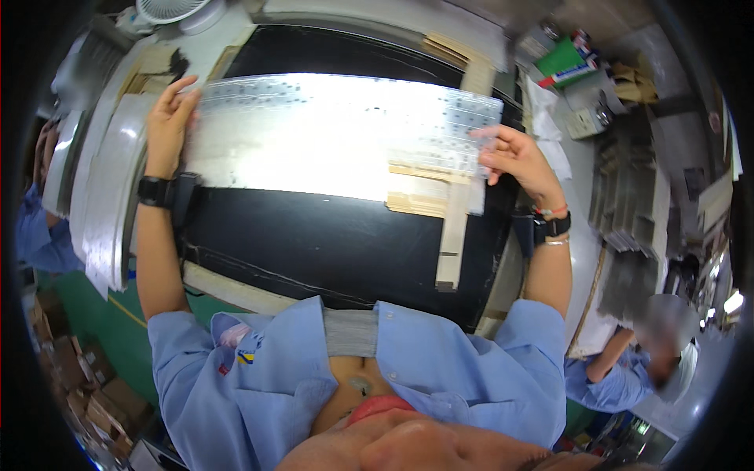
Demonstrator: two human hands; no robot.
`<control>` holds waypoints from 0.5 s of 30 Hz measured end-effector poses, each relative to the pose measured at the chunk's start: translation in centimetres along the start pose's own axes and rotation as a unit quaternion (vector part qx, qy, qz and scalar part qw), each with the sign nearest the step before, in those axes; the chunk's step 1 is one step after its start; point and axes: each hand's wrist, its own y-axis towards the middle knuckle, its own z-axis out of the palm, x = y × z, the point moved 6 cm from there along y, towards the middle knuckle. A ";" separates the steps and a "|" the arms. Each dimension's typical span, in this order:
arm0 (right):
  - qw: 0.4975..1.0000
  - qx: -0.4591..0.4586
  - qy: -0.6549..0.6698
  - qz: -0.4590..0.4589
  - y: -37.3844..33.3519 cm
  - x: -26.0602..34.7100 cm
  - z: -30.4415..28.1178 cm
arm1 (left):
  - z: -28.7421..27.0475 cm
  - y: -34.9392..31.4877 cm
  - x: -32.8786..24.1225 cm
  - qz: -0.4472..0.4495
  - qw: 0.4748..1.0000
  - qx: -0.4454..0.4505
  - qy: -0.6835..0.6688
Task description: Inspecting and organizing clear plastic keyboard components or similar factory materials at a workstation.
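Note:
A wide, shiny metal sheet (314, 133) with rows of small dark dots or holes near both ends spans the space between my hands, over a black work surface (314, 235). My left hand (169, 125) grips its left edge, close to the far corner, with the fingers partly hidden. At the right end, my right hand (518, 157) pinches the edge between thumb and fingers. A tan T-shaped piece (453, 228) shows at the sheet's near right edge; its crossbar partly overlaps the sheet in view.
Stacked metal sheets (118, 188) stand at the left, and grey formed panels (628, 188) at the right. Another tan piece (471, 71) lies beyond the sheet. A white fan (177, 9) is at the far left. Co-workers (628, 361) are at both sides; cardboard boxes (110, 408) sit lower left.

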 end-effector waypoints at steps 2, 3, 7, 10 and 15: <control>1.000 -0.019 -0.002 -0.012 0.0 0.2 -0.5 | 0.3 -0.1 -0.4 -0.006 1.000 0.005 -0.023; 1.000 -0.009 0.000 -0.018 0.0 0.1 -0.5 | 0.6 -0.2 -0.7 -0.016 0.999 0.003 -0.045; 0.997 -0.066 0.024 -0.031 0.8 -0.7 -1.7 | 0.5 -0.8 -1.2 -0.013 0.998 0.017 -0.052; 0.992 -0.114 0.023 -0.054 0.7 -1.1 -2.9 | 0.9 -0.9 -1.7 0.011 0.998 0.041 -0.053; 0.986 -0.160 0.037 -0.041 0.6 -2.0 -4.2 | 1.8 -1.6 -2.4 -0.007 0.991 0.075 -0.112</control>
